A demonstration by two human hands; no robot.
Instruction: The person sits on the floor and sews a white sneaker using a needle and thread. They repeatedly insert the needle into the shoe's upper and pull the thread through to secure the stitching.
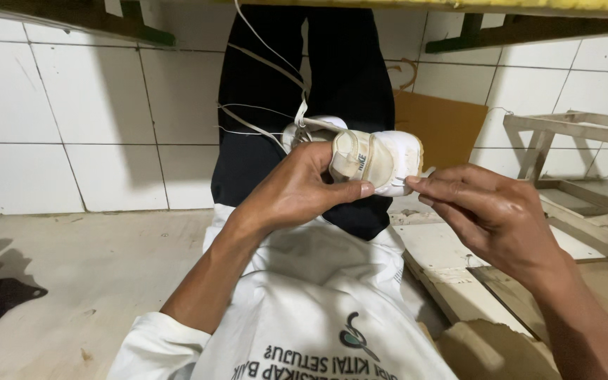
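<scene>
- Left hand (297,190) is clamping a small white-and-cream fabric baby shoe (374,160), held above the lap.
- Right hand (494,214) is pinching a thin needle (401,184) at the shoe's edge.
- Shoe is likely light, soft and crushable; gripping its firmer sole seems best.

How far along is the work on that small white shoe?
Done: cannot tell; no finished seam shows. In hand: the left hand holds the small white shoe up, while the right hand pinches something thin at its edge, possibly a needle. Left: loose white cords hang untied from the shoe.
</scene>
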